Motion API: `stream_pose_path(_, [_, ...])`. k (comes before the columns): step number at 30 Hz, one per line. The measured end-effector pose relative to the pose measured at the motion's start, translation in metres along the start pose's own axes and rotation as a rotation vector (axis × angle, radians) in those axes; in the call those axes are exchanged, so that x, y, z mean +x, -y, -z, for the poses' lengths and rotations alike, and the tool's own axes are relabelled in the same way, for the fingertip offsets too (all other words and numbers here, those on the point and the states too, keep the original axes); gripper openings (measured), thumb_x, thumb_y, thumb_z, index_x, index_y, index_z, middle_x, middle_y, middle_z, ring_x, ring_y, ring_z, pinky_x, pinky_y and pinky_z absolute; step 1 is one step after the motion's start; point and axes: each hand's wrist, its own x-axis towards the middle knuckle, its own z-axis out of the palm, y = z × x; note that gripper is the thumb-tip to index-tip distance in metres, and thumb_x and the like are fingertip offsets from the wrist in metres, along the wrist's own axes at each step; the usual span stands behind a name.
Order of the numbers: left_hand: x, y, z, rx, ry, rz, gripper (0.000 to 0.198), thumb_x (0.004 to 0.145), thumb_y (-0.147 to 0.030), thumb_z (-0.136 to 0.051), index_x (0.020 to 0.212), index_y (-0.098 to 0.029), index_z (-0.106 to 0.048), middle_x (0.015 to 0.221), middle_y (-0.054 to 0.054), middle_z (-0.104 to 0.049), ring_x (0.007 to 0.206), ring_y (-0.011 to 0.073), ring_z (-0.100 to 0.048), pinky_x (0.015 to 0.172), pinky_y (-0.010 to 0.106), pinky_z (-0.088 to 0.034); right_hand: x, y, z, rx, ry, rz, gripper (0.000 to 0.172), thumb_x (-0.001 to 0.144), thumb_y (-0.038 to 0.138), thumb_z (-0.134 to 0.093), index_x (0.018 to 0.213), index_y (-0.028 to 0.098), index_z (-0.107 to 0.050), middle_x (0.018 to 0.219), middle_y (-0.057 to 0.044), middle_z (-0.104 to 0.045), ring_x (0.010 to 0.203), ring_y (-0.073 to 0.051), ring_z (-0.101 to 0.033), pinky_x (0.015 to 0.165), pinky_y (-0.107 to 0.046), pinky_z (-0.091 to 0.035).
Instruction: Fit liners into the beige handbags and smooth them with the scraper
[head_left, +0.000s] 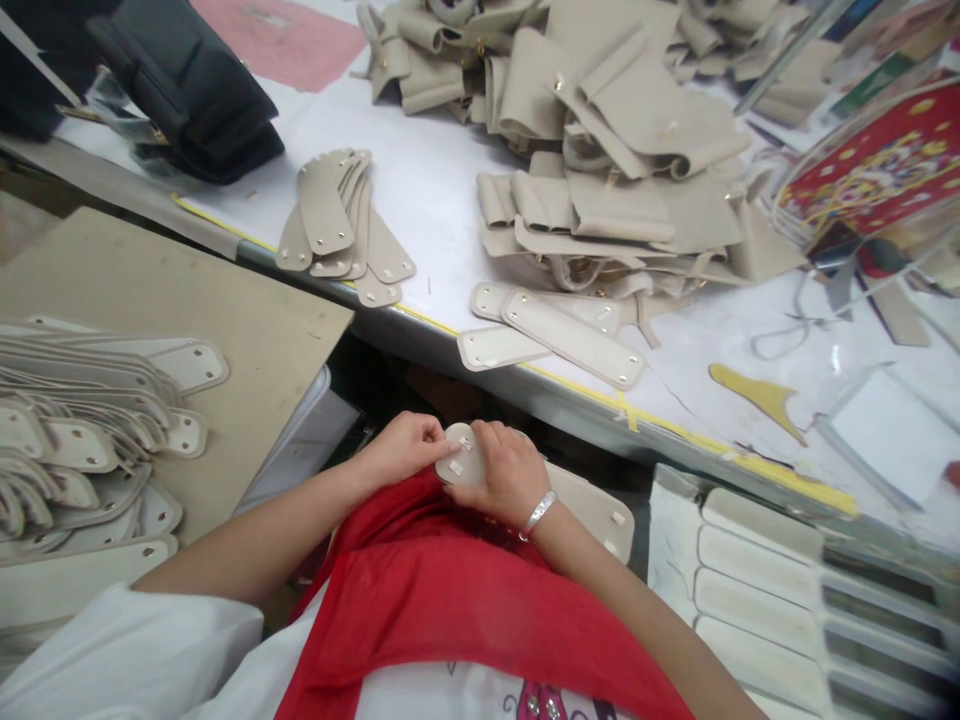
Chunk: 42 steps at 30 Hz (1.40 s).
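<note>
Both my hands meet over my lap, above a red cloth [442, 590]. My left hand [403, 450] pinches the rounded end of a cream leather strap [463, 462] with small white tabs on it. My right hand [508, 472], a silver bracelet on its wrist, closes over the same strap from the right. The strap's other end [600, 510] sticks out past my right wrist.
A stack of cream straps [82, 440] lies on a brown board at the left. On the white table [435, 190] are a fan of beige straps [337, 225], two cream straps [555, 335], a heap of beige pieces [622, 150] and a black bag [187, 90]. Strap rows [757, 590] lie right.
</note>
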Motion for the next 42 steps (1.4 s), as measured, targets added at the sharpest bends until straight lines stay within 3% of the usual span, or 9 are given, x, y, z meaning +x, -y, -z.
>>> stream_pose_path(4, [-0.001,0.001,-0.002,-0.009,-0.002,-0.055,0.034,0.075,-0.045,-0.059,0.062,-0.014,-0.054,0.057,-0.001,-0.053,0.052,0.0094,-0.043,0.048,0.020,-0.032,0.001,-0.002,0.001,0.024,-0.004,-0.005,0.065,0.061,0.061,-0.062,0.108,0.018,-0.049,0.097,-0.009,-0.057,0.089,-0.024,-0.052,0.077,-0.034,-0.038])
stream_pose_path(10, [-0.002,0.006,-0.003,0.116,-0.062,-0.051,0.034,0.078,-0.046,-0.054,0.064,-0.015,-0.057,0.059,0.000,-0.056,0.052,0.0105,-0.045,0.049,0.021,-0.033,0.004,-0.002,0.004,0.052,0.043,0.022,0.081,0.060,0.058,-0.065,0.129,0.026,-0.038,0.103,-0.008,-0.057,0.092,-0.027,-0.052,0.077,-0.037,-0.039])
stream_pose_path(21, [-0.010,-0.001,-0.009,0.251,-0.149,-0.066,0.032,0.080,-0.044,-0.052,0.064,-0.017,-0.056,0.058,-0.001,-0.056,0.052,0.0114,-0.046,0.050,0.023,-0.030,0.000,-0.002,0.001,0.066,0.003,0.004,0.065,0.063,0.058,-0.062,0.111,0.019,-0.047,0.099,-0.009,-0.058,0.092,-0.026,-0.054,0.078,-0.035,-0.039])
stream_pose_path(29, [-0.005,0.005,-0.009,0.104,-0.120,-0.018,0.035,0.076,-0.047,-0.056,0.064,-0.015,-0.057,0.059,0.000,-0.057,0.054,0.0116,-0.048,0.049,0.022,-0.034,-0.001,-0.003,0.001,0.050,-0.003,0.007,0.066,0.062,0.061,-0.061,0.111,0.019,-0.047,0.099,-0.009,-0.059,0.090,-0.025,-0.054,0.077,-0.035,-0.040])
stream_pose_path(34, [-0.003,-0.002,-0.006,0.084,-0.053,-0.009,0.033,0.073,-0.046,-0.061,0.068,-0.014,-0.061,0.062,0.001,-0.060,0.056,0.0117,-0.049,0.050,0.021,-0.035,-0.002,-0.005,-0.001,0.091,-0.030,0.016,0.069,0.061,0.061,-0.063,0.112,0.017,-0.046,0.100,-0.009,-0.058,0.091,-0.025,-0.054,0.080,-0.036,-0.038])
stream_pose_path(42, [-0.005,-0.015,-0.010,0.065,-0.035,-0.107,0.029,0.080,-0.039,-0.055,0.066,-0.014,-0.058,0.061,-0.001,-0.056,0.057,0.0102,-0.047,0.052,0.020,-0.035,-0.001,-0.008,-0.002,0.104,-0.042,0.035,0.065,0.063,0.059,-0.063,0.110,0.016,-0.048,0.100,-0.009,-0.058,0.089,-0.025,-0.053,0.077,-0.035,-0.037])
